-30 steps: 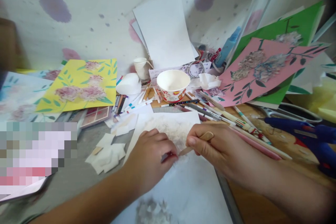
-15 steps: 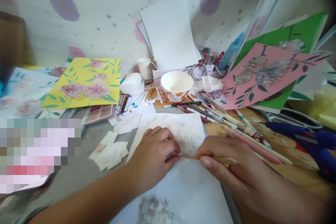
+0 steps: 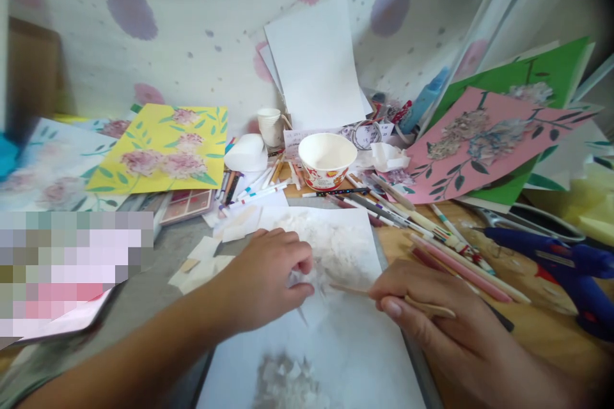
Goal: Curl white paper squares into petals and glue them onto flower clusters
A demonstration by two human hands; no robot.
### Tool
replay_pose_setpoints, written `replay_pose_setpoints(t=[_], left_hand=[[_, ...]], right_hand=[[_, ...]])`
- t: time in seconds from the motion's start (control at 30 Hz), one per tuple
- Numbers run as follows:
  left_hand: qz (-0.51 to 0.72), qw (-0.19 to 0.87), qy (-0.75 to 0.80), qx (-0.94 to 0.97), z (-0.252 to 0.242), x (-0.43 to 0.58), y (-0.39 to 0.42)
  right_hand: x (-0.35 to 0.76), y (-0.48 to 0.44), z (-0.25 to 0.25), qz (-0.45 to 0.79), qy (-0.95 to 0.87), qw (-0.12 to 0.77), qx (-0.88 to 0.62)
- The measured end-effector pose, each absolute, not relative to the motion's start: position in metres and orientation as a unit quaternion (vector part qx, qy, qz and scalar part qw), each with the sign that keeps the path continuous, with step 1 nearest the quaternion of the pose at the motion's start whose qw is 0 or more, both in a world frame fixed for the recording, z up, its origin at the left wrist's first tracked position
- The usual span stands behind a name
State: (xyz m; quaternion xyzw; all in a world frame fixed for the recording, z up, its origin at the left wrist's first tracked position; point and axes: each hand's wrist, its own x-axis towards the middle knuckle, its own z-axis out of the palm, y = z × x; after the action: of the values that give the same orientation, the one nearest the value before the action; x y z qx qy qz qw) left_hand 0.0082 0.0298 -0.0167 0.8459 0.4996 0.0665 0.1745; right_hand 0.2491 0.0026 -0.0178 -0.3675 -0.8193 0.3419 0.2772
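My right hand (image 3: 422, 307) grips a thin wooden stick (image 3: 352, 289), its thin end pointing left over the white sheet (image 3: 330, 339). My left hand (image 3: 273, 275) hovers over the same sheet, thumb and curled index finger apart. A whitish bit shows in the gap by its palm, too blurred to name. A greyish-white cluster of ruffled paper petals (image 3: 343, 246) lies on the sheet beyond my hands. Nearer me is a second grey-white petal cluster (image 3: 288, 383), cut off by the bottom edge. Small white paper squares (image 3: 204, 268) are partly hidden behind my left forearm.
A white paper bowl (image 3: 328, 160) stands behind the sheet among pens and brushes (image 3: 384, 204). At right lies a blue glue gun (image 3: 551, 255). Flower pictures on yellow card (image 3: 110, 166) and pink card (image 3: 426, 140) flank the workspace. White paper (image 3: 311, 64) leans at the back.
My left hand has moved slightly left, and its thumb and index finger have parted. My right hand has shifted a little right with the stick, whose tip is now clear of the left fingers.
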Motion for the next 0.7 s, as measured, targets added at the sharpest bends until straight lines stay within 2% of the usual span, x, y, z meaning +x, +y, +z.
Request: replay_pose_setpoints(t=[0.1,0.47,0.7], left_hand=[[0.041,0.173,0.494,0.851,-0.0177,0.0070,0.0296],[0.070,0.182,0.464,0.864,-0.0225,0.0139,0.0248],[0.152,0.171,0.459,0.858,-0.0200,0.0107,0.0281]], right_hand=[[0.2498,0.0008,-0.0176,0.350,-0.822,0.270,-0.358],[0.2523,-0.0001,-0.0205,0.334,-0.826,0.278,-0.359],[0.2537,-0.0006,-0.0178,0.316,-0.832,0.288,-0.354]])
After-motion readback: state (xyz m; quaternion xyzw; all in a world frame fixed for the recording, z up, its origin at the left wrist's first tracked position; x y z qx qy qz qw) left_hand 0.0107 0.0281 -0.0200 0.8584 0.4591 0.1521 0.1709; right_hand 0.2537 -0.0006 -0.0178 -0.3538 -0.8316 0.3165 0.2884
